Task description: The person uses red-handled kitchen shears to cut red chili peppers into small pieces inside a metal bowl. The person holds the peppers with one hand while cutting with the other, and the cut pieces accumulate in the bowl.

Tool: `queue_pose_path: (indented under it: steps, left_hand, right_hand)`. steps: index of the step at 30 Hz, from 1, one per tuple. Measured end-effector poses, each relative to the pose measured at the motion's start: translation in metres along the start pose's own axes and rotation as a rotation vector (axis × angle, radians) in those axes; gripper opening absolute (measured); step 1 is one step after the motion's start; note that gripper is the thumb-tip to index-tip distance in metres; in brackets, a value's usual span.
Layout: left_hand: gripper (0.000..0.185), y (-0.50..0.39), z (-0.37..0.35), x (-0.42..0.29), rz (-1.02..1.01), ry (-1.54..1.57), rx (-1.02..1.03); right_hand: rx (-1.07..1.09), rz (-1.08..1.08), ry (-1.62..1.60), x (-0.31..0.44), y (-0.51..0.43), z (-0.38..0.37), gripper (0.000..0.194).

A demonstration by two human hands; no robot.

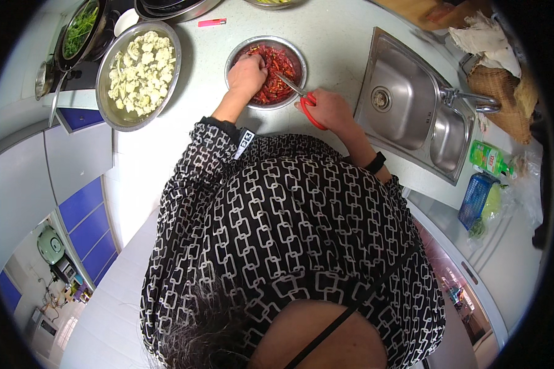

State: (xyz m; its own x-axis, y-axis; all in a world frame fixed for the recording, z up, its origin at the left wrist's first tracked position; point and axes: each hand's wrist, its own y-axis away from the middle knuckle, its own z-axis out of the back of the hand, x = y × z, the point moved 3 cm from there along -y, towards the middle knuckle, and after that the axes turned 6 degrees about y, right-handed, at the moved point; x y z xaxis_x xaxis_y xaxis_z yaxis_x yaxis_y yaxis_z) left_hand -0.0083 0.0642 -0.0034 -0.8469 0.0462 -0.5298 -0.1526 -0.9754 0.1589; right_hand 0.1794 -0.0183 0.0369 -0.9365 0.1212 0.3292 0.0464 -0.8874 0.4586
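A round stainless steel bowl stands on the counter before me, holding many cut red chili peppers with pale seeds among them. My left hand reaches into its left side, fingers curled down against the chilies. The fingertips are hidden, so I cannot tell what they pinch. In my right hand, at the bowl's lower right, is a pair of scissors with red handles. The metal blades point up and left over the chilies, their tips close to my left hand.
Left of the bowl stands a large metal basin of cauliflower florets in water. Beyond it is a wok with green vegetables. A red lighter lies behind. At right are a double sink, faucet and green bottle.
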Motion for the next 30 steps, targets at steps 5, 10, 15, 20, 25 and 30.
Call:
queue_pose_path:
  steps: [5,10,15,20,25,30]
  left_hand:
    - [0.007,0.01,0.003,0.013,0.329,0.797,0.23]
    - [0.005,0.027,0.005,0.012,0.241,1.146,0.251]
    - [0.006,0.04,-0.001,0.007,0.229,1.239,0.337]
    - [0.006,0.04,-0.006,0.007,0.305,1.172,0.382]
    - [0.007,0.038,-0.013,0.012,0.388,1.071,0.387]
    - [0.007,0.033,-0.018,0.013,0.39,0.987,0.363]
  right_hand:
    - [0.083,0.041,-0.086,0.011,0.002,0.006,0.05]
    - [0.298,0.057,-0.209,0.018,-0.004,-0.002,0.051]
    - [0.369,0.069,-0.556,0.026,-0.006,-0.018,0.054]
    - [0.492,0.018,-0.538,0.027,-0.011,-0.02,0.058]
    - [0.438,0.024,-0.435,0.026,-0.018,-0.028,0.057]
    - [0.456,-0.046,-0.401,0.019,-0.022,-0.036,0.054]
